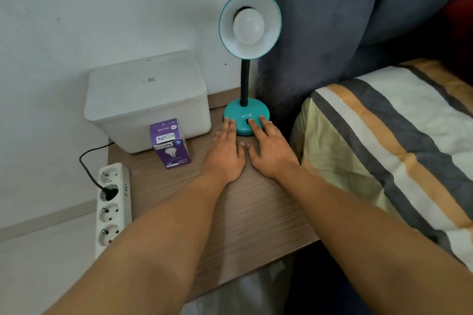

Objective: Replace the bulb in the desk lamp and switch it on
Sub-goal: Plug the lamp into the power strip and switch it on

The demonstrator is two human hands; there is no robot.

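A teal desk lamp stands at the back of the wooden bedside table (245, 212). Its shade (268, 33) faces me, with an unlit white bulb (248, 27) screwed in. My left hand (225, 153) lies flat on the table, fingertips touching the left edge of the teal lamp base (238, 114). My right hand (268, 151) lies flat too, its fingers resting on the front of the base, one fingertip at the black switch (247, 121). A purple bulb box (170, 143) stands left of my hands.
A white lidded storage box (146, 100) sits at the table's back left, against the wall. A white power strip (112, 208) hangs off the table's left edge with a black plug (108, 192) in it. A bed with a striped pillow (396, 140) is close on the right.
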